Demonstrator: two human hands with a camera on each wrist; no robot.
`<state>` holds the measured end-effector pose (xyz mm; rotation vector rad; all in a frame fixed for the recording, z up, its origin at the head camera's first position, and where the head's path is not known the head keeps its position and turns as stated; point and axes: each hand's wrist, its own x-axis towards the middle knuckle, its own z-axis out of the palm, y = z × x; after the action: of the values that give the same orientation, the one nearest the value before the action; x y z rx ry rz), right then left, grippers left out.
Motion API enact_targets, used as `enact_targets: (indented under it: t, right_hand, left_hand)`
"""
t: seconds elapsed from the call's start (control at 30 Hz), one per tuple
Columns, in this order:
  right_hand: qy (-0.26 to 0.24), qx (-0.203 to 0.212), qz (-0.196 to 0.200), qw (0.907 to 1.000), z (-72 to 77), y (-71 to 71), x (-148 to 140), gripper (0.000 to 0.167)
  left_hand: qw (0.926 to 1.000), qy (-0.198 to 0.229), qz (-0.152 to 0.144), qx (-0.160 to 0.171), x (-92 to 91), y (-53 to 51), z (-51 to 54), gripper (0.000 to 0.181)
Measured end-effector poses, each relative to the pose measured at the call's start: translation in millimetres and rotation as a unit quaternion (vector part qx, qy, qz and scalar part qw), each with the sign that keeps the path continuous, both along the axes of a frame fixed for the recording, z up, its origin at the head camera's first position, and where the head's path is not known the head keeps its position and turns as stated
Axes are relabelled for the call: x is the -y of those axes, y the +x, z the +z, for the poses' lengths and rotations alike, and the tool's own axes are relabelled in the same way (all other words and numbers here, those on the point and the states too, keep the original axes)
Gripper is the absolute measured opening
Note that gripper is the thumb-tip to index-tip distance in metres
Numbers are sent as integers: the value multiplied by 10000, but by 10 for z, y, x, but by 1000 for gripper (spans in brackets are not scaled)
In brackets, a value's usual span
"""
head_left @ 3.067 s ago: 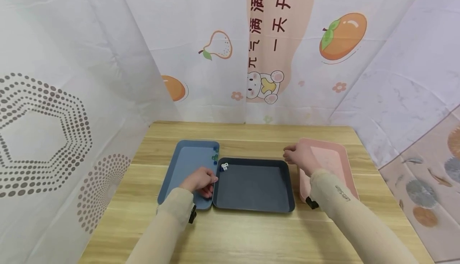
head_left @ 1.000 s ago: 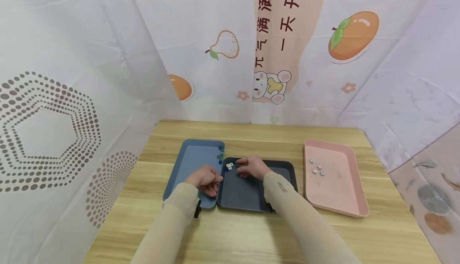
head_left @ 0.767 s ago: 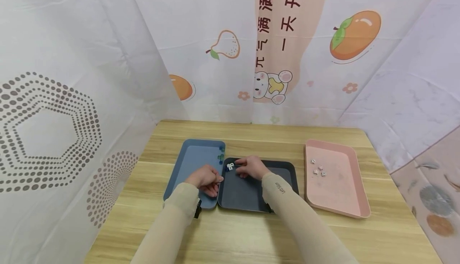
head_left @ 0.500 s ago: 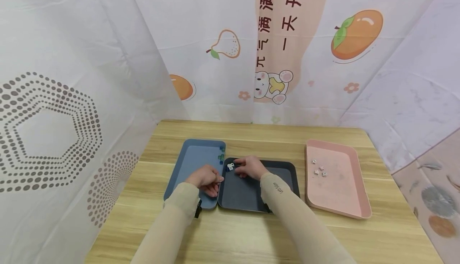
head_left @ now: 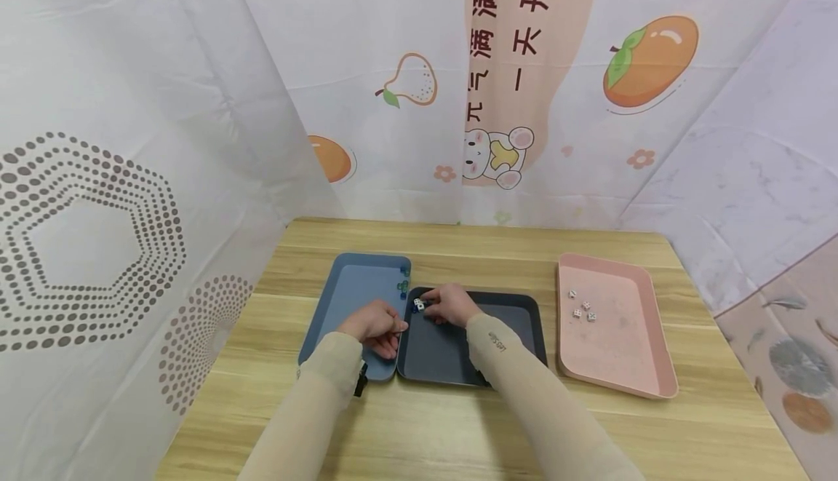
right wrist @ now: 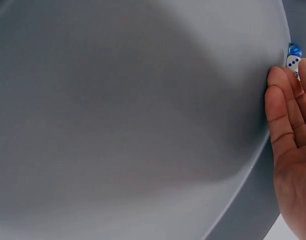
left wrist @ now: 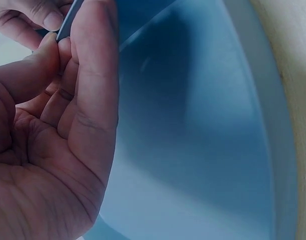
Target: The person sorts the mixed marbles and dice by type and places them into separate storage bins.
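In the head view my left hand (head_left: 376,328) pinches the left rim of the dark grey tray (head_left: 452,354) where it meets the blue tray (head_left: 347,299). The left wrist view shows thumb and finger on that grey edge (left wrist: 68,21). My right hand (head_left: 453,305) reaches into the dark tray's far left corner, thumb and fingers closed around a white die, mostly hidden by them. White dice (head_left: 420,305) and a blue piece (right wrist: 295,49) lie against the wall there; a white die with blue pips (right wrist: 293,61) shows beside the thumb.
Several white dice (head_left: 581,305) lie in the pink tray (head_left: 615,350) on the right. Blue and green pieces (head_left: 403,286) sit along the blue tray's right wall. All three trays stand on a wooden table (head_left: 419,430) before a printed curtain (head_left: 366,132).
My right hand went from the pink tray to the dark tray's far left corner, then slid slightly left onto the dice. The left hand kept its grip on the rim.
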<state>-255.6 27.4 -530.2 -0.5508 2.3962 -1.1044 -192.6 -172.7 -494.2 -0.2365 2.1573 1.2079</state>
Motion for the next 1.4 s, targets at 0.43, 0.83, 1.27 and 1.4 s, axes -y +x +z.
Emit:
enact_targets:
  t: [0.43, 0.83, 1.27, 1.4]
  right_hand:
    - [105, -37, -42, 9999, 10, 11, -7, 29]
    - [-1, -78, 9, 10000, -10, 12, -59, 23]
    - [143, -115, -46, 9998, -29, 5, -49, 33]
    - [194, -95, -22, 9998, -34, 14, -39, 29]
  left_hand:
    - [10000, 34, 47, 44, 1, -12, -22, 31]
    - [10000, 40, 68, 27, 11, -8, -47, 32]
    - [9999, 63, 82, 9, 18, -2, -37, 31]
    - [9999, 79, 85, 34, 17, -2, -45, 31]
